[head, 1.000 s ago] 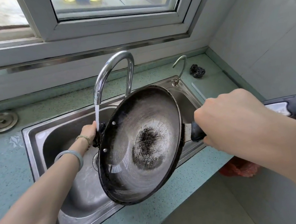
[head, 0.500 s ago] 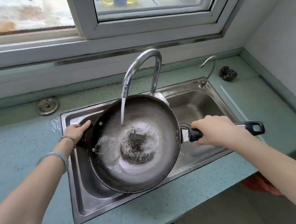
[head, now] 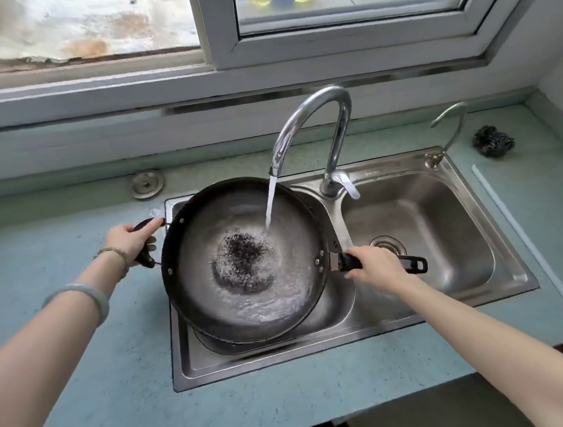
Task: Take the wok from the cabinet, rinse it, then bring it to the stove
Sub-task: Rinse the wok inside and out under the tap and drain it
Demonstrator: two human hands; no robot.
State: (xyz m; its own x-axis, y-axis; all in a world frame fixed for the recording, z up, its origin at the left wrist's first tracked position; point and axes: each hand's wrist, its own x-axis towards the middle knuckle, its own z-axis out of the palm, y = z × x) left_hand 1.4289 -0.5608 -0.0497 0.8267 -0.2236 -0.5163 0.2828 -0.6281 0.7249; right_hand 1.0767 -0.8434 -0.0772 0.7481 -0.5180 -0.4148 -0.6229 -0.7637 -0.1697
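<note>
A dark, worn wok (head: 247, 302) lies nearly level over the left basin of the steel double sink (head: 508, 294). Water runs from the curved faucet (head: 312, 120) into the wok and pools around its blackened centre. My left hand (head: 131, 240) grips the small black loop handle on the wok's left side. My right hand (head: 378, 266) grips the long black handle, whose end sticks out to the right over the right basin.
A second thin tap (head: 450, 128) stands at the sink's far right corner, with a dark steel scourer (head: 493, 141) on the teal counter beside it. A round metal cap (head: 146, 184) sits in the counter behind the sink. A window sill runs along the back.
The wok went from steeply tilted to nearly level under the stream, and water now collects inside it. Both hands kept their hold on the handles.
</note>
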